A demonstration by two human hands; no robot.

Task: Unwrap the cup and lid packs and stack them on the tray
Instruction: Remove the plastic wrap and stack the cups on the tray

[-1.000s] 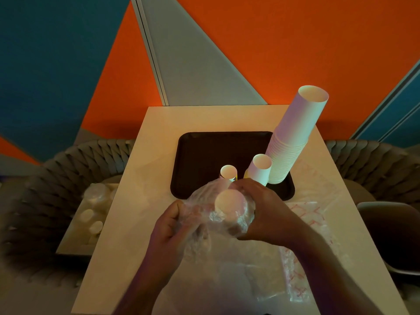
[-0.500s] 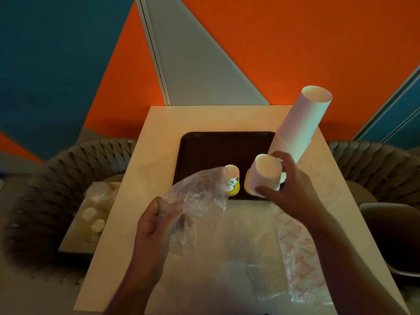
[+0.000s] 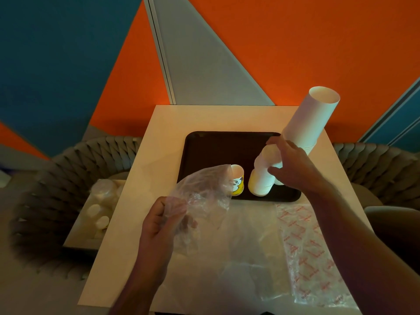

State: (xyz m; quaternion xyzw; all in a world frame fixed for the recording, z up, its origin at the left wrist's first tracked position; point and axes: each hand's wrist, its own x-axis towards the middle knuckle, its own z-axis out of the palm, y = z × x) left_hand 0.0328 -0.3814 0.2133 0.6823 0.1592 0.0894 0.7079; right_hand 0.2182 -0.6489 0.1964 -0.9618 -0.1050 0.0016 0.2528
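setting a short stack of small white cups (image 3: 264, 176) onto the dark tray (image 3: 218, 146), your right hand (image 3: 293, 169) has its grip curled round the stack's upper end. cups look light, thin-walled, easily crushed; hold the sides loosely, near the top. left hand (image 3: 159, 223) pinches the empty clear wrapper (image 3: 204, 189), limp and slippery, over the worktop (image 3: 145, 178). tall cup stack (image 3: 311, 119) leans beside.

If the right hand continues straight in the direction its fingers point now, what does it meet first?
The right hand points left across the tray, gripping the short cup stack. Beyond it, probably the printed cup; depth is unclear.
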